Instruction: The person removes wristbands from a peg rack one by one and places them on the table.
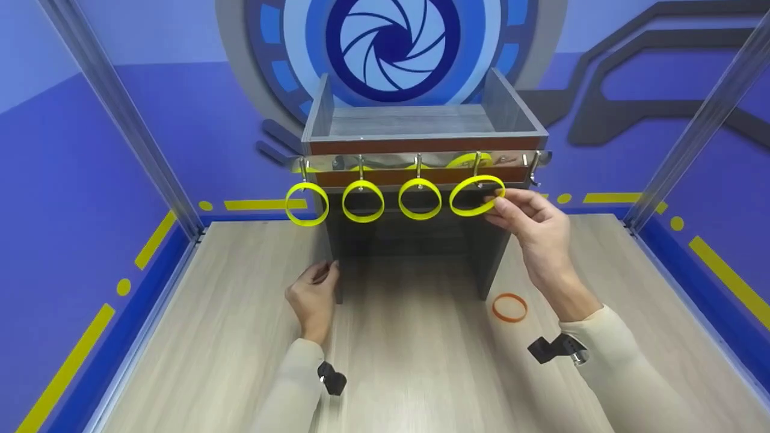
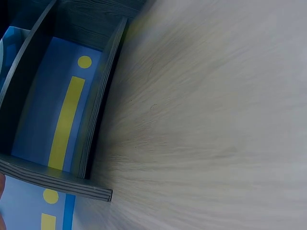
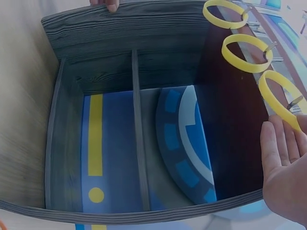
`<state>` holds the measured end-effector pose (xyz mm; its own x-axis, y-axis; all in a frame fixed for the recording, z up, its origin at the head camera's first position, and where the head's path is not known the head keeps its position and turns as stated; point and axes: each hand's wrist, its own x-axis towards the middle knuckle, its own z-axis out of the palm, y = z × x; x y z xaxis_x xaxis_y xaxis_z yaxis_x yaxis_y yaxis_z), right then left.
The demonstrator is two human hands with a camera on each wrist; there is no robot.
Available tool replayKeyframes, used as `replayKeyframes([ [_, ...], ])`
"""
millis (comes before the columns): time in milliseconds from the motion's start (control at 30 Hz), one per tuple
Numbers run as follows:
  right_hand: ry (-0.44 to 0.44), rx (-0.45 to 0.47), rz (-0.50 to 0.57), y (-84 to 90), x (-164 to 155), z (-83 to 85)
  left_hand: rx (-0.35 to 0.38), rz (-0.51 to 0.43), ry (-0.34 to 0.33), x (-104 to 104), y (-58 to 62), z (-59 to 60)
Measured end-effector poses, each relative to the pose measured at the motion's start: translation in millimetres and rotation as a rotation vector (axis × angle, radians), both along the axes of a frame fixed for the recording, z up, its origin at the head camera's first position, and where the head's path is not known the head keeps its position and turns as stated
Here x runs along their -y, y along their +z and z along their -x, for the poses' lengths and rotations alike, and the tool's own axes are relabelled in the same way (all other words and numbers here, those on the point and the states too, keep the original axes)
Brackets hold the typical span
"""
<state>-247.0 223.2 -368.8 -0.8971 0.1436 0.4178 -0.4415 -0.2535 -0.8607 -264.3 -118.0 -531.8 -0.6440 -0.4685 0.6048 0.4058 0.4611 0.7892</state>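
My right hand [image 1: 538, 234] pinches the right side of a yellow ring band [image 1: 471, 213], which is around a hook [image 1: 478, 161] on the metal hook rail. The band is tilted, its right side drawn toward the fingers. Low on the left, my left hand [image 1: 314, 294] grips the front edge of the grey shelf unit's left side panel [image 1: 338, 288]; in the right wrist view its fingertips [image 3: 112, 7] overlap that panel's edge. More yellow bands [image 1: 307, 223] hang from the hooks to the left. The rightmost hook [image 1: 535, 170] carries no band.
An orange band [image 1: 510, 320] lies on the wooden table [image 1: 403, 373], by the right foot of the shelf unit. Above the rail, the unit has an open top tray [image 1: 415, 123]. Metal posts [image 1: 135, 129] and patterned blue walls [image 1: 168, 108] stand around the table.
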Motion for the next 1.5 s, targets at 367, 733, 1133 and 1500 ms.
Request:
replayKeyframes([
  [367,-0.005,0.004,-0.018,5.4,-6.4,-10.7,0.008,-0.011,0.001,-0.7,2.4,-0.2],
  [733,0.003,0.021,0.041,1.9,-18.0,-19.6,0.002,-0.017,0.005,-0.2,2.4,-0.5],
  [1133,0.009,0.033,0.061,-0.8,-24.6,-23.0,-0.003,-0.013,-0.001,0.2,0.1,-0.8],
  [1500,-0.031,0.072,0.034,-13.7,-44.2,-28.6,-0.011,-0.035,-0.019,-0.9,0.5,0.1],
])
